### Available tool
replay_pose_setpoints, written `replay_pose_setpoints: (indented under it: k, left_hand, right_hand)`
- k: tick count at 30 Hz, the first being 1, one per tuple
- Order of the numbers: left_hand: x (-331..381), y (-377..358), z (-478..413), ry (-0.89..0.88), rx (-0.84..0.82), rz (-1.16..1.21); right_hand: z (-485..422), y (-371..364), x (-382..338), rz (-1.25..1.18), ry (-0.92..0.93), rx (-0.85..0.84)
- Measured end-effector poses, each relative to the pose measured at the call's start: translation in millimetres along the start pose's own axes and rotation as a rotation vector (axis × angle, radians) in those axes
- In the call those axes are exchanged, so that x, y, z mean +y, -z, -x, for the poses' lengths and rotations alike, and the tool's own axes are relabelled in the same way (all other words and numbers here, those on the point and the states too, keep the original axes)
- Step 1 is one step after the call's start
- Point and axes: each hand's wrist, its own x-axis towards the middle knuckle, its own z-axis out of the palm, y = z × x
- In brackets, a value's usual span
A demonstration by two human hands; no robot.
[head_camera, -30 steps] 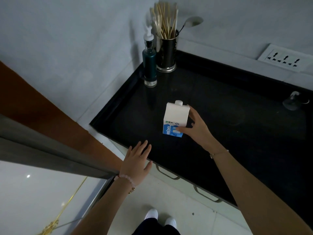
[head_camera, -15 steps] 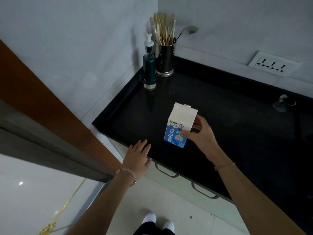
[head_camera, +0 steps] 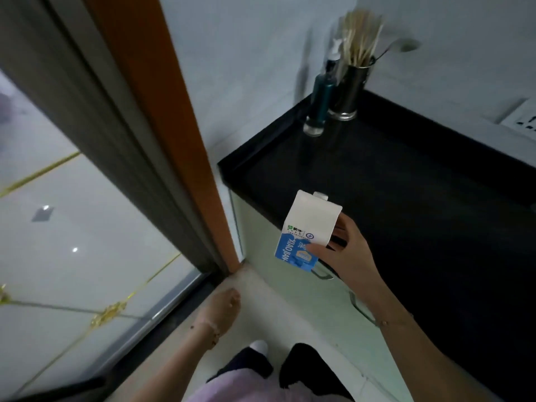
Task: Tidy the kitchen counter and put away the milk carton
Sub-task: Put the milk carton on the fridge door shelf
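My right hand (head_camera: 346,253) grips a white and blue milk carton (head_camera: 307,230) and holds it tilted in the air, just off the front left corner of the black counter (head_camera: 406,198). My left hand (head_camera: 223,304) hangs low beside my leg, blurred by motion, fingers pointing down toward the floor, with nothing in it. A bead bracelet sits on that wrist.
A teal pump bottle (head_camera: 320,100) and a metal holder full of chopsticks (head_camera: 352,82) stand in the counter's back left corner. An orange and dark door frame (head_camera: 162,126) runs diagonally on the left. Drawer handles (head_camera: 322,272) show under the counter's front edge. A wall socket (head_camera: 525,120) is at right.
My right hand has lifted the carton off the counter and carried it left past the front edge. My left hand has dropped from the counter edge. The view has swung left toward the doorway.
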Motion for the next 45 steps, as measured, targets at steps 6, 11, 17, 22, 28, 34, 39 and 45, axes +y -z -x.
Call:
replay_pose_setpoints:
  k: [6,11,17,22,28,34,39,45]
  left_hand:
    - [-92.2,-98.9,76.3,0.503,0.007,0.438]
    - [-84.3,-183.1,174.4,0.79,0.205,0.83]
    - [-9.3,-322.8,288.3,1.07,0.428,1.175]
    - [62.0,-421.4,355.1,1.259,0.558,1.502]
    - [111.7,-487.8,394.4,1.297,0.757,1.711]
    - [108.4,-502.8,453.0,1.204,0.977,1.636]
    - [119.1,-540.4,518.7,1.183,1.163,1.603]
    - [150.5,-622.5,570.3,1.234,1.335,1.76]
  right_hand:
    - [20.2,-23.8,21.2,0.014,0.023,-0.286]
    - [44.3,-24.2,33.5,0.106,0.143,-0.62]
    - [98.7,-26.5,56.5,0.268,0.205,-1.041]
    - [161.8,-30.5,73.2,0.374,0.263,-1.314]
    - [250.5,-21.4,106.1,0.481,0.337,-1.577]
    - [348.3,14.9,138.1,0.486,0.402,-1.753]
    - [430.3,54.4,168.4,0.451,0.452,-1.853]
    - [516.2,84.6,194.3,0.471,0.502,-1.997]
